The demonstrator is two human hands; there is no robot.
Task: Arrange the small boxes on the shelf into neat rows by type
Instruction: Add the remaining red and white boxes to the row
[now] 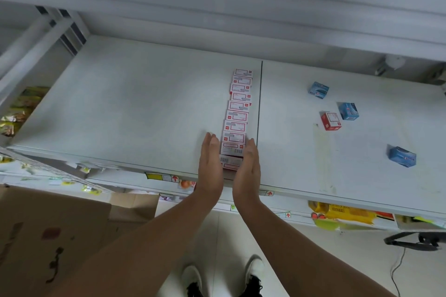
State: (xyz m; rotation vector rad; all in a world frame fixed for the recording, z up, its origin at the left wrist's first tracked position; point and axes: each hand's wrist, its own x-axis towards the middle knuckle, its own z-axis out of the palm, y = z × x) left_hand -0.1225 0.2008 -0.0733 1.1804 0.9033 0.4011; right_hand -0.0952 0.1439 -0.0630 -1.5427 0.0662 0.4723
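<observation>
red box row [237,113] between left hand [210,164], right hand [248,166]

Left hand [210,160] and right hand [248,166] flat, palms facing, fingers straight

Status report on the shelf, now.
Left hand and right hand flat, squeezing the red box row straight. One red box, three blue boxes loose at right. Nothing blocking.
</observation>
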